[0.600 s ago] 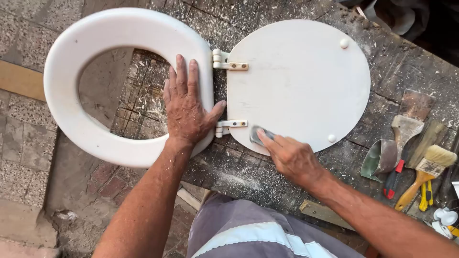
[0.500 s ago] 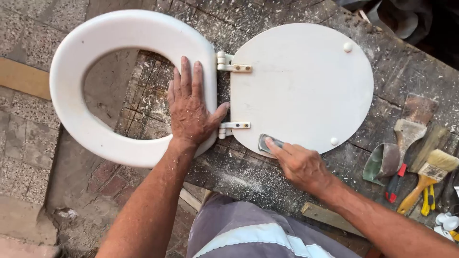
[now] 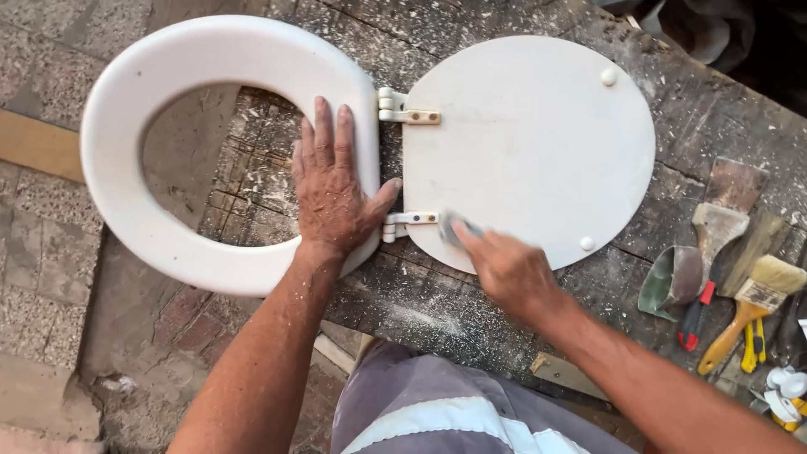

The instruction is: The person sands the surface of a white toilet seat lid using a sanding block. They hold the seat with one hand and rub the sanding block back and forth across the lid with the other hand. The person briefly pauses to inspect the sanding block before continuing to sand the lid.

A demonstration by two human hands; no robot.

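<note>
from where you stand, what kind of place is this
Probably an informal outdoor workshop or repair spot. A rough, dust-strewn workbench stands over paving, with paintbrushes and a putty knife lying beside a toilet seat.

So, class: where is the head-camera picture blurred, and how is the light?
Head view: the right hand and the small grey pad under its fingertips are smeared by motion; the left hand, flat on the white seat ring, is sharp. Light is soft and even, with no glare on the lid and only faint shadows.
</note>
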